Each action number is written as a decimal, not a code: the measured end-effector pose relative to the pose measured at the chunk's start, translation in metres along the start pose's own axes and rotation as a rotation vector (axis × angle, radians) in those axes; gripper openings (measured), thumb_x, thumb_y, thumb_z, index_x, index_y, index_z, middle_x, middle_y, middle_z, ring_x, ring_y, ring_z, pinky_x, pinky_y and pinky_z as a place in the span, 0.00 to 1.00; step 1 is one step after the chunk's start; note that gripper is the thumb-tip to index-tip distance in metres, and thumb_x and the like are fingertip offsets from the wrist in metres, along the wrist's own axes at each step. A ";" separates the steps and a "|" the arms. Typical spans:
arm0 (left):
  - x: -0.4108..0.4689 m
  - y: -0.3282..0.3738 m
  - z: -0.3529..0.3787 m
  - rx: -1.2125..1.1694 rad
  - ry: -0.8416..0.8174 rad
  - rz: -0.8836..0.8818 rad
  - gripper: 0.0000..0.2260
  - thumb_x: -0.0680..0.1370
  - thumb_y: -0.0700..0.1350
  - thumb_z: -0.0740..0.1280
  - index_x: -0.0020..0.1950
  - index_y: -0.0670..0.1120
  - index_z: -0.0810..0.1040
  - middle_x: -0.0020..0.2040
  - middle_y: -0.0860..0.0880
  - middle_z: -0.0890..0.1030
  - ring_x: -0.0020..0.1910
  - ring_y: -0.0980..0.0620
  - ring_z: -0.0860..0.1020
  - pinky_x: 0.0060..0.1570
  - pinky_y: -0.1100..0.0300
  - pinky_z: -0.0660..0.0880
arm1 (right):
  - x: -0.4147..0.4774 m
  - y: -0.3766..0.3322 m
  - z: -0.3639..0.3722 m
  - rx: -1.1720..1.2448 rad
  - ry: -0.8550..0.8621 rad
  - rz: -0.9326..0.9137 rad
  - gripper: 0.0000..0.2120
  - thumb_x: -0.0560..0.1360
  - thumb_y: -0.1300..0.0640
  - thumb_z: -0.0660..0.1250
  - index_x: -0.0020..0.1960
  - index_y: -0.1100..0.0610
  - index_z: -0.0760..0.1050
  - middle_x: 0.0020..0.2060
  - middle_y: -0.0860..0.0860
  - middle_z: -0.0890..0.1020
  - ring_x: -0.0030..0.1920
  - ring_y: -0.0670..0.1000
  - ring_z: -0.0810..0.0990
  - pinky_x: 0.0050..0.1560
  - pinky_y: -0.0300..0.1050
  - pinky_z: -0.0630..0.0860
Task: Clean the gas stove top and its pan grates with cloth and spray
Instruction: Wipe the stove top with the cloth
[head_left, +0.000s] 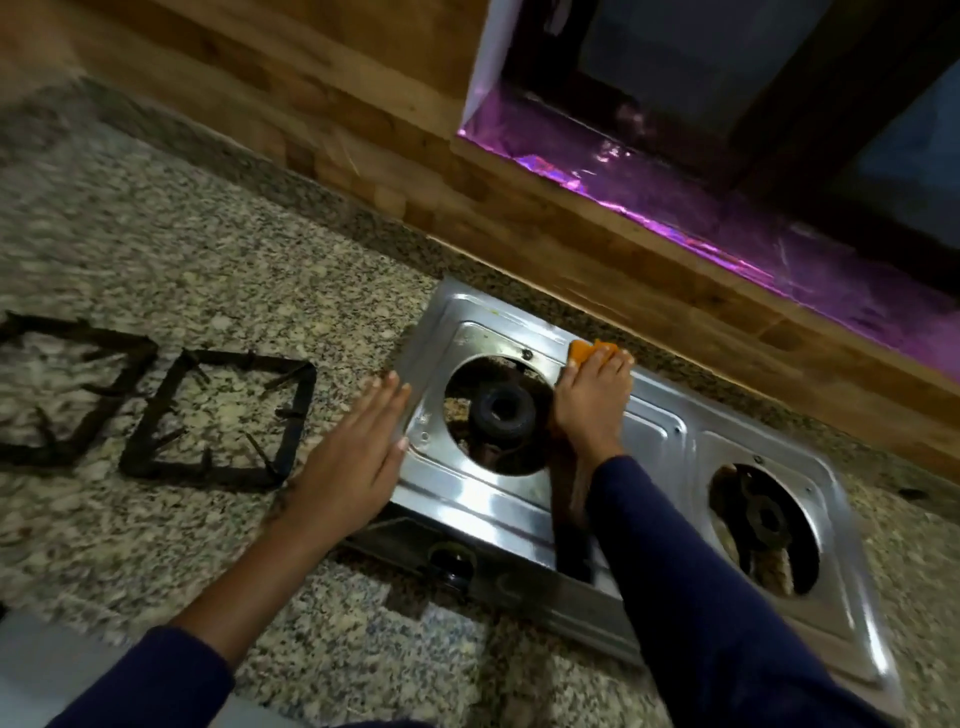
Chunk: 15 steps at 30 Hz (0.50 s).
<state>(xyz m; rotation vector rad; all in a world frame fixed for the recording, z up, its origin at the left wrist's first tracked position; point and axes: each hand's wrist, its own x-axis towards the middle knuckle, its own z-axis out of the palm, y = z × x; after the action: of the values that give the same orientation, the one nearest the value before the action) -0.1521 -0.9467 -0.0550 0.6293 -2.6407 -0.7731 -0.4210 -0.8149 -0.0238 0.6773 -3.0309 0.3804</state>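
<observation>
Just then, from my remote seat, I saw the steel stove top (649, 431) lying on the speckled granite counter (182, 249), set at a slant against the wooden wall panel (363, 130). Both pan grates were off it: the nearer grate (221, 418) lay flat on the counter just left of the stove, and the second grate (62, 389) lay beside that one, further left and partly cut off by the frame edge. They were near each other but apart.

The right hand (592, 400) reached across the steel between the two burner openings, its fingers bent down over an orange cloth (589, 352) and pressing it onto the far rim of the stove, close to the wall. Only a small corner of cloth showed past the fingertips. The left hand (358, 447) lay flat with straight fingers, held together, resting against the left edge of the stove and gripping nothing.

The left burner (501, 408) sat dark in its round opening right beside the right hand; the right burner (766, 519) showed in the other opening, well clear of both hands. A knob (452, 564) sat on the front panel below the left burner. Purple foil (727, 208) lined the window ledge above the wall panel. Both forearms wore dark blue sleeves (701, 571). I saw no spray bottle in view.
</observation>
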 end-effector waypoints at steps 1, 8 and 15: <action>-0.001 0.000 -0.002 -0.002 0.002 -0.012 0.26 0.83 0.54 0.50 0.80 0.47 0.55 0.80 0.50 0.54 0.79 0.52 0.50 0.75 0.52 0.58 | 0.012 -0.005 0.000 -0.004 -0.011 -0.021 0.30 0.84 0.51 0.50 0.78 0.69 0.52 0.77 0.69 0.54 0.78 0.66 0.51 0.77 0.59 0.48; -0.003 0.002 -0.004 0.000 0.027 -0.048 0.26 0.83 0.53 0.52 0.81 0.51 0.51 0.81 0.54 0.51 0.79 0.57 0.48 0.73 0.59 0.57 | 0.068 -0.057 0.017 0.009 -0.039 -0.289 0.27 0.83 0.48 0.50 0.76 0.65 0.60 0.74 0.63 0.67 0.78 0.63 0.55 0.76 0.59 0.52; -0.007 0.000 -0.003 -0.042 0.043 -0.046 0.26 0.83 0.55 0.52 0.80 0.51 0.54 0.80 0.55 0.54 0.79 0.58 0.50 0.74 0.54 0.61 | 0.043 -0.124 0.045 -0.012 -0.072 -0.503 0.30 0.83 0.47 0.47 0.79 0.63 0.52 0.79 0.62 0.55 0.79 0.60 0.49 0.79 0.55 0.44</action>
<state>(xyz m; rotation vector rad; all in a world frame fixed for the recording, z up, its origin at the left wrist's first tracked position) -0.1452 -0.9447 -0.0533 0.6900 -2.5730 -0.8167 -0.4061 -0.9525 -0.0359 1.4265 -2.7734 0.3223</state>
